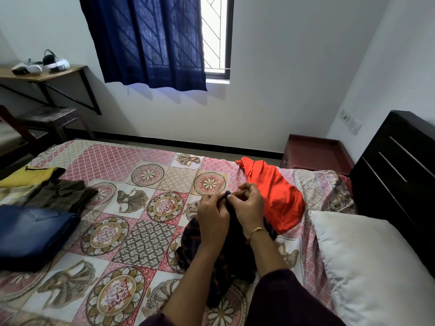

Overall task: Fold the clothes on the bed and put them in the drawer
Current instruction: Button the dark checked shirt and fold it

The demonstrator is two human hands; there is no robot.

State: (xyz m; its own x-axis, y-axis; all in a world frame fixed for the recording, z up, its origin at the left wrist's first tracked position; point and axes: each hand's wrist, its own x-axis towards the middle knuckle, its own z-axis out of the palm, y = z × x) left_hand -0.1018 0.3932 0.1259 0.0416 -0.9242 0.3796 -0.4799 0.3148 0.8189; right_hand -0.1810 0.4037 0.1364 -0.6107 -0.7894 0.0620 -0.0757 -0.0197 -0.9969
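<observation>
A dark patterned garment (188, 245) hangs bunched over the bed (141, 231) in front of me. My left hand (213, 216) and my right hand (250, 205) both pinch its top edge close together, lifting it. An orange garment (270, 191) lies unfolded just right of my hands. On the bed's left side rest folded blue jeans (33, 234), a dark olive shirt (61, 194) and a yellow garment (28, 176).
A white pillow (367, 262) lies at the right. A dark drawer unit (400, 165) with metal handles stands at the far right, a red bedside table (315, 151) beside it. A wall shelf (42, 74) with headsets and a stool (51, 116) sit at the left.
</observation>
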